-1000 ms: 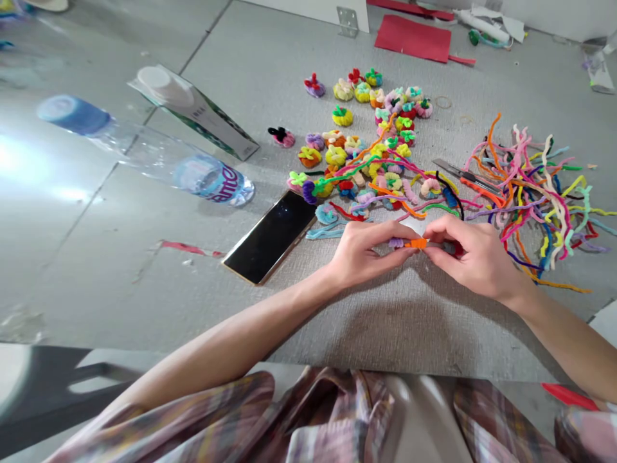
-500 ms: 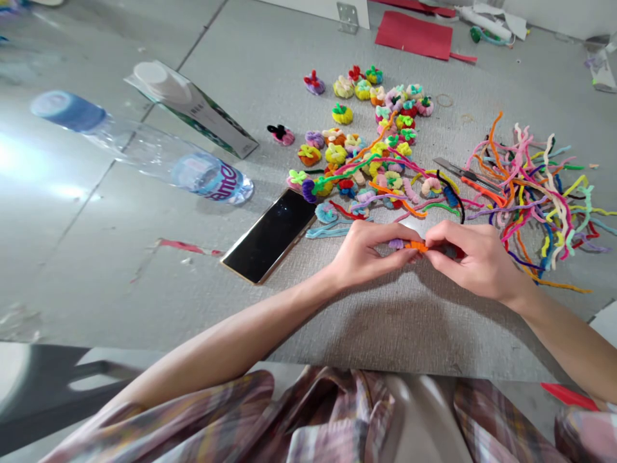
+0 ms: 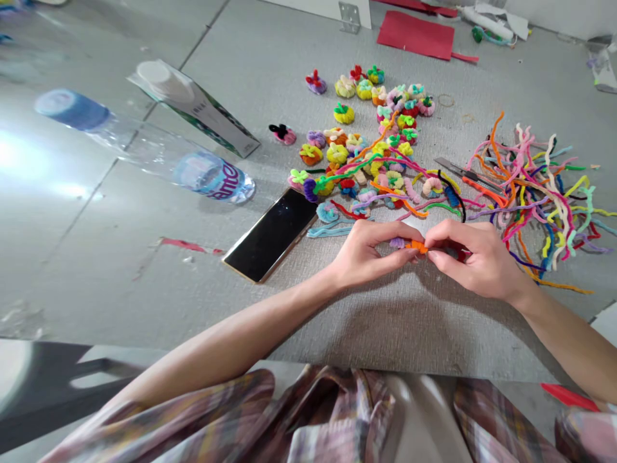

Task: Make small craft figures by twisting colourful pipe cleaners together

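My left hand (image 3: 369,254) and my right hand (image 3: 475,257) meet over the grey mat, both pinched on a small pipe-cleaner piece (image 3: 409,245) that is orange with a purple bit at its left end. Something red shows under my right fingers. Just beyond the hands lies a spread of several finished little pipe-cleaner flowers (image 3: 366,138) in many colours. To the right of them is a tangled heap of loose pipe cleaners (image 3: 535,186).
A black phone (image 3: 272,235) lies face up left of my left hand. A clear water bottle (image 3: 159,154) and a carton (image 3: 193,106) lie further left. Orange-handled scissors (image 3: 470,177) rest by the heap. Red felt (image 3: 415,35) sits at the far edge.
The orange piece has been bunched shorter between my fingertips, and my hands have closed in slightly. Nothing else on the mat has moved.
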Action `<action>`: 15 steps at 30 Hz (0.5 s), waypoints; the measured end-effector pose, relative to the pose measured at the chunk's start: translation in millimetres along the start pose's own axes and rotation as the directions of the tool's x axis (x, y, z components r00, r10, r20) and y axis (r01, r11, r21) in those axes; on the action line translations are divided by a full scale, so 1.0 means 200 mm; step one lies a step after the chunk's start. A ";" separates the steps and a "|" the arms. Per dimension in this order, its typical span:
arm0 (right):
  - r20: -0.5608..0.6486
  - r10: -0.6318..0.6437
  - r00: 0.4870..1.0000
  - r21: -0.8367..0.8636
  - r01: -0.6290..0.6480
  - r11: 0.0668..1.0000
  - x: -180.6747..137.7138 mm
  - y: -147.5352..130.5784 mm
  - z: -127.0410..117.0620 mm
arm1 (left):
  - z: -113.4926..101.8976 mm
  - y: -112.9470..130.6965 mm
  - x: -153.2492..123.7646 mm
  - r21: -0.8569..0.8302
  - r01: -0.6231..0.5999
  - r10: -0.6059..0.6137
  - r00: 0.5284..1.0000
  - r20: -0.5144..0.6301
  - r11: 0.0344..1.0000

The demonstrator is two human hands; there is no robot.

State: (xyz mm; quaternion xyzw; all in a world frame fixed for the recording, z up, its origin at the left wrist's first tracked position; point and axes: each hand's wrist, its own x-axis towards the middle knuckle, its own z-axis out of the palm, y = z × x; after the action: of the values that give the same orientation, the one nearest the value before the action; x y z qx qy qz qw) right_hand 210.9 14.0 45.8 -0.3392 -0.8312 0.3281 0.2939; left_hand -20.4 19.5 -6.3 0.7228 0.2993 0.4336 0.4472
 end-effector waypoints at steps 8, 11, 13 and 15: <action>0.057 -0.001 0.998 0.049 -0.002 0.999 0.00 0.02 0.01 | 0.00 0.01 0.00 -0.040 0.095 -0.094 0.995 0.035 0.995; 0.056 -0.009 0.998 0.049 0.006 0.999 0.00 0.02 0.01 | 0.00 0.02 0.00 -0.105 0.131 -0.127 0.991 0.042 0.986; 0.056 -0.009 0.998 0.047 0.006 0.999 0.00 0.02 0.01 | 0.00 0.02 0.00 -0.132 0.152 -0.148 0.988 0.040 0.980; 0.056 -0.006 0.998 0.050 0.003 0.999 0.00 0.02 0.01 | 0.01 0.02 0.00 -0.149 0.167 -0.163 0.986 0.040 0.975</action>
State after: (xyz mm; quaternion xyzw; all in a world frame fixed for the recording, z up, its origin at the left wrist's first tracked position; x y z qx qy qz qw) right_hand 211.3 15.3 42.6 -0.3207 -0.8315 0.3575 0.2794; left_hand -18.8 17.9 -2.3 0.6652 0.3181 0.4065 0.5395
